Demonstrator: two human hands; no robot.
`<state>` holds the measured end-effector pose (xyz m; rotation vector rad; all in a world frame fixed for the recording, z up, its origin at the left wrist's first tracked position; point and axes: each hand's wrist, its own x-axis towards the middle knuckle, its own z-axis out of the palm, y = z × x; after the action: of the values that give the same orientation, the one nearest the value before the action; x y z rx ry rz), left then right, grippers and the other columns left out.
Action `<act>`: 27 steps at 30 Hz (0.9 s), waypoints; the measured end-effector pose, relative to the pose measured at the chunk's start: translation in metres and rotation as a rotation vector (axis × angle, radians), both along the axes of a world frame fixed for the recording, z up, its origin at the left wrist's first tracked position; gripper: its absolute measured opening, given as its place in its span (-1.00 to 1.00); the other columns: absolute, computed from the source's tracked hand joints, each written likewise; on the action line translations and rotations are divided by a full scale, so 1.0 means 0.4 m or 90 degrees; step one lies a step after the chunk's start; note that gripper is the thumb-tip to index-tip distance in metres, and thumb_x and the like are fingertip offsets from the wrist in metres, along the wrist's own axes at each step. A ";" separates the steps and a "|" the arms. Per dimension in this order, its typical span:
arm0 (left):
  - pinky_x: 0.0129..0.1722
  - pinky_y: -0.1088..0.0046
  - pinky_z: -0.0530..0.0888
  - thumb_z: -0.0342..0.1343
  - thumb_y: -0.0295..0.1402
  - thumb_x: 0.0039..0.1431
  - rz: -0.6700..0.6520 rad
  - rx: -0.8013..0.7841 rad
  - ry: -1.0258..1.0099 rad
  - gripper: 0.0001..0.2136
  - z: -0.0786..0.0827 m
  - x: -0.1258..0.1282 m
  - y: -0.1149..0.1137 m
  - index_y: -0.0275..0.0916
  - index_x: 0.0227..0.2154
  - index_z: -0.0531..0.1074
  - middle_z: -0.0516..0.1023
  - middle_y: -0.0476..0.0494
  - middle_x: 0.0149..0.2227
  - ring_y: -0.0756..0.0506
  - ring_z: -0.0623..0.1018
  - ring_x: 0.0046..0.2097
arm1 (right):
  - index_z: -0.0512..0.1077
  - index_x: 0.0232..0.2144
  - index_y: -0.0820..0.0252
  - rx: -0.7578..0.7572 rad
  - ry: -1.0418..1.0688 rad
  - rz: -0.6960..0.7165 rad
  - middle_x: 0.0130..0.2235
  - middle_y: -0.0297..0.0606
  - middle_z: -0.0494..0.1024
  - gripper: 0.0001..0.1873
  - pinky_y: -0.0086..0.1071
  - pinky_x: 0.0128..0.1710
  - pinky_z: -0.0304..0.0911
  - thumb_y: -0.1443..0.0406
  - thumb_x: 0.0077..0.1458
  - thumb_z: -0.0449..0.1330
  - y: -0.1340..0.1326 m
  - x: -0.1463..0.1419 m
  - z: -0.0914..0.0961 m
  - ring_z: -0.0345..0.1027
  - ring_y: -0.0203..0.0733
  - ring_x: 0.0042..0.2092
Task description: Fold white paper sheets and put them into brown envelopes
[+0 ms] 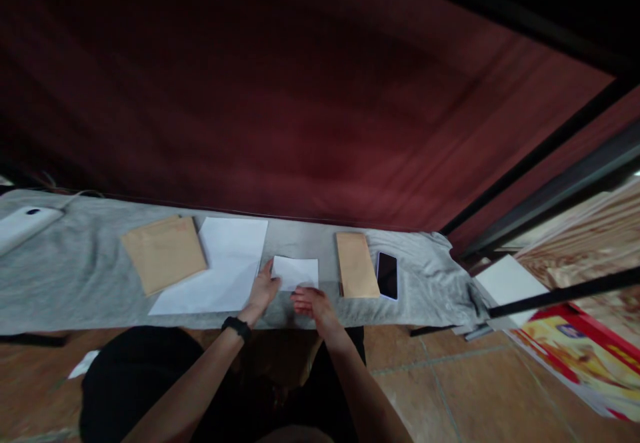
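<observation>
A small white piece of paper [296, 272], apparently folded, lies in front of me on the grey cloth. My left hand [265, 288] has its left edge between thumb and fingers; a dark watch band circles that wrist. At the lower right edge of the paper is my right hand [311, 302], its fingers stretched out to the left; whether they touch the paper is hard to tell. Large white sheets [235, 250] spread just left of my left hand. Brown envelopes [167, 253] partly cover those sheets. Right of my hands lies a narrower stack of brown envelopes [357, 265].
A phone [387, 275] with a dark screen lies beside the right envelopes. The grey cloth [425, 283] covers a narrow table against a dark red panel [310, 110]. A white device [30, 223] with a cable sits far left. A red and yellow box [580, 350] stands lower right.
</observation>
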<state>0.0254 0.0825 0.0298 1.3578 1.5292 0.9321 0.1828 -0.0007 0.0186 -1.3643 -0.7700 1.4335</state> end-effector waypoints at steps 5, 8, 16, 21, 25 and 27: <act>-0.04 0.24 0.50 0.07 -0.50 0.04 -0.033 0.032 0.194 -0.41 -0.008 0.003 -0.002 -0.34 0.21 0.29 0.63 -0.33 -0.08 -0.24 0.62 -0.10 | 0.44 0.13 0.15 0.212 -0.543 -0.008 0.20 -0.11 0.47 -0.59 -0.13 0.27 0.19 0.23 0.31 0.02 0.040 0.015 -0.009 0.30 -0.06 0.24; -0.07 0.25 0.51 0.01 -0.47 0.15 -0.072 0.021 0.297 -0.38 -0.005 0.010 -0.018 -0.39 0.31 0.14 0.62 -0.37 -0.07 -0.23 0.64 -0.13 | 0.28 0.28 0.17 0.291 -0.867 0.065 0.33 -0.09 0.29 -0.51 -0.05 0.33 0.06 0.25 0.35 0.01 0.067 0.019 -0.029 0.10 -0.05 0.36; 0.16 0.02 0.36 -0.12 -0.41 0.29 -0.080 0.211 0.502 -0.50 -0.003 0.043 -0.055 -0.41 0.27 0.24 0.39 -0.52 0.19 -0.36 0.43 0.20 | 0.13 0.36 0.22 0.269 -0.947 0.130 0.40 0.01 0.10 -0.43 0.04 0.34 -0.07 0.21 0.38 0.00 0.078 0.026 -0.071 -0.02 0.07 0.40; 0.35 0.09 0.14 -0.13 -0.25 0.39 -0.305 0.339 0.456 -0.51 -0.050 0.107 -0.051 -0.30 0.30 0.23 0.24 -0.32 0.36 -0.23 0.17 0.39 | 0.01 0.40 0.24 0.265 -0.962 0.184 0.42 0.00 0.02 -0.36 0.02 0.37 -0.16 0.31 0.33 0.01 0.075 0.033 -0.075 -0.13 0.06 0.44; 0.38 0.10 0.05 -0.15 -0.15 0.40 -0.358 0.354 0.467 -0.47 -0.076 0.114 -0.037 -0.23 0.35 0.15 0.19 -0.27 0.39 -0.17 0.13 0.42 | -0.06 0.41 0.25 0.272 -0.985 0.203 0.43 0.00 -0.01 -0.32 0.02 0.38 -0.18 0.36 0.30 -0.01 0.073 0.033 -0.076 -0.14 0.06 0.44; 0.39 0.12 0.02 -0.14 -0.13 0.39 -0.367 0.357 0.472 -0.45 -0.079 0.099 -0.029 -0.25 0.35 0.14 0.18 -0.28 0.39 -0.16 0.11 0.42 | -0.03 0.41 0.25 0.278 -0.990 0.198 0.43 -0.01 0.00 -0.35 0.04 0.37 -0.17 0.34 0.32 -0.02 0.074 0.033 -0.075 -0.13 0.08 0.43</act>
<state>0.0650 0.0709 -0.0020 2.5880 1.2566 0.5063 0.1960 0.0287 -0.0114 -1.8820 -2.1548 0.0536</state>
